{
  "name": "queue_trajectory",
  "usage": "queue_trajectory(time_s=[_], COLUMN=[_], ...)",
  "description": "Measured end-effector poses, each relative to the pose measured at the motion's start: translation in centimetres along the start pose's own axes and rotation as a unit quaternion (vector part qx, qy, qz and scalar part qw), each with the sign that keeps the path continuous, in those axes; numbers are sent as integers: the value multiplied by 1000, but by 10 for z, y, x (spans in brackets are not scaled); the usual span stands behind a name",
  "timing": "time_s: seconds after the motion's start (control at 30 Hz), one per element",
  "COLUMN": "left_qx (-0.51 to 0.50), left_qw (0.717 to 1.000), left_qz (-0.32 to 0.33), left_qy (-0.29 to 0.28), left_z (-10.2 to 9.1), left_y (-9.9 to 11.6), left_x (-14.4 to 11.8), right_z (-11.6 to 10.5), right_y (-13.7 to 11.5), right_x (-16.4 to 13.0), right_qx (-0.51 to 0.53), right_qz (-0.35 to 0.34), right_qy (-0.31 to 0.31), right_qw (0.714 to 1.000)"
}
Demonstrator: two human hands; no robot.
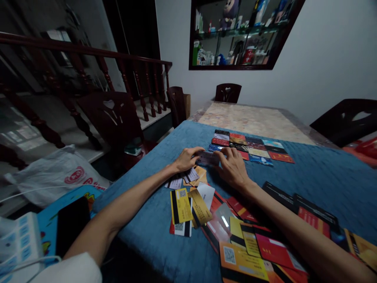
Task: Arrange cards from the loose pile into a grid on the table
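Note:
Between my two hands is a greyish plastic card (208,158), low over the blue cloth. My left hand (187,158) pinches its left end, and the fingers of my right hand (232,166) close on its right end. Just beyond, several cards lie in rows, among them a cream card (258,152) and a red-orange card (281,157). Nearer me is a loose, overlapping heap with a yellow card (180,206), a gold card (200,208) and a white card (206,193). An orange card with a QR code (243,262) lies at the front.
The blue cloth (141,232) covers the near part of the table; a marbled top (244,118) shows beyond. Black cards (315,210) lie by my right forearm. At left are a power strip (20,245), a dark phone (72,224) and a chair (113,122).

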State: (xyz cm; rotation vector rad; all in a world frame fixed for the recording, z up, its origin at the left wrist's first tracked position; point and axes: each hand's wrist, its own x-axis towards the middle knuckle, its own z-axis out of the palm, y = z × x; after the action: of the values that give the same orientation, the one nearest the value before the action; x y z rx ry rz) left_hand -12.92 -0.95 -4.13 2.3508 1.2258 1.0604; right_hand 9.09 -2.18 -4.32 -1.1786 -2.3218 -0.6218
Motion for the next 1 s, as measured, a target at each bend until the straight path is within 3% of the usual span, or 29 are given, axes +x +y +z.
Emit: queue_trajectory(time_s=[0.13,0.43,0.73,1.0], left_qx=[25,95,156,218], left_qw=[1000,992,980,965], left_qz=[-12,68,119,132], left_qy=[-9,-37,-28,-53], left_z=[-1,-4,-12,-18], left_y=[-1,0,1,1], left_x=[-2,-4,-2,6], right_z=[0,1,-6,-17], right_y=[1,5,11,16], right_x=[0,2,8,20], right_qx=[-3,23,46,29], right_qz=[-1,-6,-20,-28], right_qy=[-3,-28,-52,-88], right_qw=[1000,999,997,995])
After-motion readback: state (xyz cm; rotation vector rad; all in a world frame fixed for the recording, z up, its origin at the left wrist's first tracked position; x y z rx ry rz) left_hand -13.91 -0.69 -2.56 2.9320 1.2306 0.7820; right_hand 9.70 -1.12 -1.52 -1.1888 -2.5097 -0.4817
